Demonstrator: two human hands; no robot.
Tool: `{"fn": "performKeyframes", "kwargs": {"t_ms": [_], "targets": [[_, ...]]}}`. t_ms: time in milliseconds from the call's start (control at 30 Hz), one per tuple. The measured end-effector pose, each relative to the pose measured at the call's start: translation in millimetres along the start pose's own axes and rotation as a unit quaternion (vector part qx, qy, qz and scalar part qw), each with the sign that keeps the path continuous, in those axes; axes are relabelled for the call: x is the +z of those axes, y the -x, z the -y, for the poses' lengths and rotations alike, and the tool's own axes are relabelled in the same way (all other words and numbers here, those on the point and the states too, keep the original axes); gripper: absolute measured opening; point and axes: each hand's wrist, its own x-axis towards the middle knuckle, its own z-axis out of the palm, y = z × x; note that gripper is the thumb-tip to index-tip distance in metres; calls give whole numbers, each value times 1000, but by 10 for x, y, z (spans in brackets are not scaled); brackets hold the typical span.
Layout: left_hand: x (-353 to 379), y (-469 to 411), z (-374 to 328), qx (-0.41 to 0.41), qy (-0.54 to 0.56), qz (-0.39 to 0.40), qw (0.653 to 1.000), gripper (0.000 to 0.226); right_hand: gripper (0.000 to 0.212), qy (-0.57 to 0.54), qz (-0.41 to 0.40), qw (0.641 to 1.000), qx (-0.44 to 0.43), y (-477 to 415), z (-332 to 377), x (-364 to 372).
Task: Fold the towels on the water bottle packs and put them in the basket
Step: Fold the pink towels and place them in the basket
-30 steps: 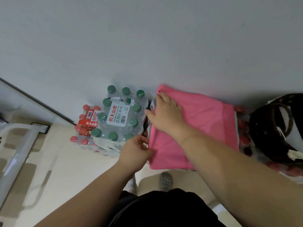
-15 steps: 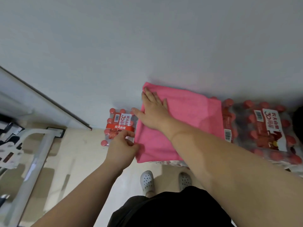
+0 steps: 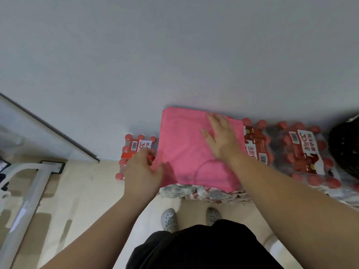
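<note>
- My left hand (image 3: 142,172), loosely curled, touches the pink towel (image 3: 186,152) at its near left edge, steadying it.
- Beyond, my right hand (image 3: 219,137) lies spread flat, pressing the fold onto the water bottle packs (image 3: 303,158); basket unclear.

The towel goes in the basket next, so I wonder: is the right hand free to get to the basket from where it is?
Probably yes. The right hand lies flat on the pink towel, holding nothing, and only low bottle packs stand between it and the dark basket at the right edge.
</note>
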Motion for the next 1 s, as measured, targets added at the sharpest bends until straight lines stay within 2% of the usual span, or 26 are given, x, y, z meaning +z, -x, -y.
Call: {"fn": "performKeyframes", "kwargs": {"t_ms": [67, 167, 233, 300, 400, 500, 567, 733, 867, 1000], "targets": [[132, 25, -259, 80, 0, 37, 996, 17, 73, -3, -52, 998, 27, 84, -286, -94], [435, 80, -582, 153, -30, 108, 982, 17, 61, 27, -93, 995, 10, 139, -643, -183], [650, 134, -764, 173, -57, 147, 972, 22, 55, 42, -85, 995, -20, 140, -800, -245], [833, 220, -930, 185, -84, 169, 965, 28, 59, 49, -43, 997, -41, 125, -878, -312], [1051, 350, -1123, 151, -118, 178, 965, 30, 67, 64, 27, 996, -53, 89, -922, -405], [1215, 463, -1247, 103, -163, 175, 966, 43, 57, 68, 45, 992, -92, 101, -976, -426], [1294, 534, -1302, 70, -186, 165, 966, 45, 59, 72, 60, 989, -115, 130, -1019, -417], [1410, 653, -1343, 14, -189, 122, 974, 30, 77, 82, 109, 980, -145, 122, -1172, -424], [1451, 727, -1351, -5, -199, 93, 976, 12, 74, 165, 144, 956, -195, 82, -1314, -462], [1497, 773, -1359, -22, -205, 69, 976, 14, 73, 173, 148, 950, -211, 32, -1372, -502]]}}
